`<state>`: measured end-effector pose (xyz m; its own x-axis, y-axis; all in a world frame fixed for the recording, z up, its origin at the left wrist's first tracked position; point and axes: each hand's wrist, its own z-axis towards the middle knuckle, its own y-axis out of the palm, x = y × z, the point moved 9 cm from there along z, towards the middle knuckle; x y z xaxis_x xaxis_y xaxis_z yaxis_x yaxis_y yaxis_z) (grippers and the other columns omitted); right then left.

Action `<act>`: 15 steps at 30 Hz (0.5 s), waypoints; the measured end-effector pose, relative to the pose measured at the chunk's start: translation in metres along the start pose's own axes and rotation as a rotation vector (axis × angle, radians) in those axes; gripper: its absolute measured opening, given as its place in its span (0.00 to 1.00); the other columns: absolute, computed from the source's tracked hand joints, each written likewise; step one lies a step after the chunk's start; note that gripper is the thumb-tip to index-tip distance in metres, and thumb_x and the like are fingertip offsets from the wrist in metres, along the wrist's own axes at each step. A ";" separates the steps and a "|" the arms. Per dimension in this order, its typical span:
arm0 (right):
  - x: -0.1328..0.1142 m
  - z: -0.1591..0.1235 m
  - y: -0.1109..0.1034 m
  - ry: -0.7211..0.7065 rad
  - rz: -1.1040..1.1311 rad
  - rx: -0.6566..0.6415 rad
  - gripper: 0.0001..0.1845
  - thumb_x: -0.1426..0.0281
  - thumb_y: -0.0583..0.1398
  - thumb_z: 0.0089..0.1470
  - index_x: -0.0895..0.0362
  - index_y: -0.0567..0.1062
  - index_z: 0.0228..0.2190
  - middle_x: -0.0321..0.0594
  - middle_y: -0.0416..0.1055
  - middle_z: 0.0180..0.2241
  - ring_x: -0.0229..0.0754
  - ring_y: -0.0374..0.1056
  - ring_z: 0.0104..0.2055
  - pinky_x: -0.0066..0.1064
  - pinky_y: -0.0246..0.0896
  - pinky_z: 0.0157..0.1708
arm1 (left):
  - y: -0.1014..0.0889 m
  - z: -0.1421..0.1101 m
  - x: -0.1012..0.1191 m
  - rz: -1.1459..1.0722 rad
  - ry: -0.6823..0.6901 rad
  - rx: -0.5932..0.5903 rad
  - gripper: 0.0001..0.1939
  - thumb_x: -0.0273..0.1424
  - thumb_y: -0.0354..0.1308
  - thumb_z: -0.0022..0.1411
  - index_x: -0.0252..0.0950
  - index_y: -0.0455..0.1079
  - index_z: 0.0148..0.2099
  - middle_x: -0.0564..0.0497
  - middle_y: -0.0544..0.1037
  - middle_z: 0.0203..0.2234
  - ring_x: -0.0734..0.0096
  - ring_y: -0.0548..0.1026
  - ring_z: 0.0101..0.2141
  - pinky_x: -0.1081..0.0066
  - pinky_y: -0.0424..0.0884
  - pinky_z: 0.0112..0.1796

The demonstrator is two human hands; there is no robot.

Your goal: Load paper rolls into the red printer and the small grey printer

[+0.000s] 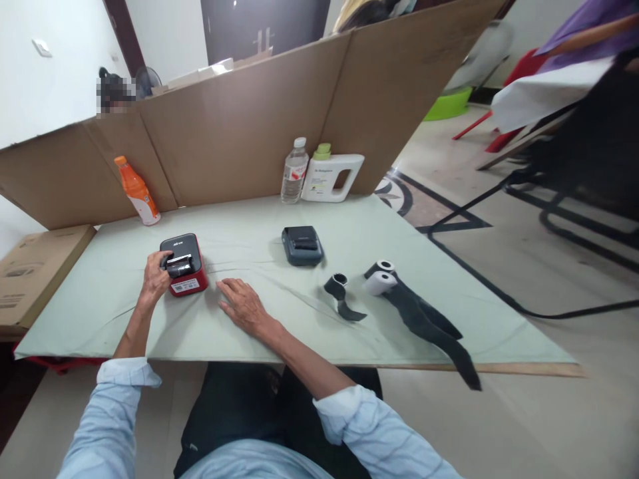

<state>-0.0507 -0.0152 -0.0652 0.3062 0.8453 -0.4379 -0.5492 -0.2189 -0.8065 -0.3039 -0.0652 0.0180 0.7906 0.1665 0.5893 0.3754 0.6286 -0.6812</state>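
One red-black device (188, 250) touches the left hand (156, 277).

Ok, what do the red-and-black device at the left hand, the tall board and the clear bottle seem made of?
Red-and-black device: likely hard plastic, dull on its black top, glossier around the middle where light reflects.
Tall board: apparently cardboard, matt brown with fold lines.
Clear bottle: probably plastic, see-through and shiny; looks alone don't settle it.

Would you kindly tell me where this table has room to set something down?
Cloth lies bare between the orange bottle and clear bottle, and right of the dark device, behind the rolls. It is crowded around the left hand on the red-sided device, and among those rolls.
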 end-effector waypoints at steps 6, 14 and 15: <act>0.001 0.000 0.001 -0.001 -0.010 0.003 0.26 0.70 0.61 0.66 0.56 0.69 0.63 0.54 0.71 0.61 0.55 0.68 0.59 0.48 0.67 0.57 | 0.001 -0.011 -0.002 -0.029 0.014 -0.087 0.29 0.31 0.66 0.55 0.39 0.76 0.60 0.40 0.68 0.64 0.49 0.67 0.66 0.50 0.64 0.68; 0.001 0.000 0.002 -0.006 -0.003 0.012 0.26 0.70 0.61 0.66 0.54 0.69 0.64 0.53 0.71 0.61 0.56 0.68 0.60 0.49 0.68 0.58 | 0.002 -0.019 0.002 -0.003 0.109 -0.196 0.39 0.31 0.69 0.52 0.38 0.71 0.67 0.36 0.62 0.69 0.43 0.65 0.69 0.46 0.66 0.67; 0.001 0.000 0.002 -0.005 -0.003 0.011 0.26 0.70 0.62 0.66 0.54 0.69 0.64 0.53 0.70 0.61 0.56 0.68 0.60 0.49 0.67 0.58 | 0.001 -0.020 0.004 -0.004 0.124 -0.188 0.38 0.31 0.69 0.53 0.39 0.72 0.67 0.37 0.63 0.69 0.43 0.66 0.69 0.46 0.67 0.67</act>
<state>-0.0515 -0.0149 -0.0670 0.3041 0.8483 -0.4335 -0.5570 -0.2109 -0.8033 -0.2907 -0.0787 0.0108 0.8380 0.0628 0.5420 0.4528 0.4741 -0.7551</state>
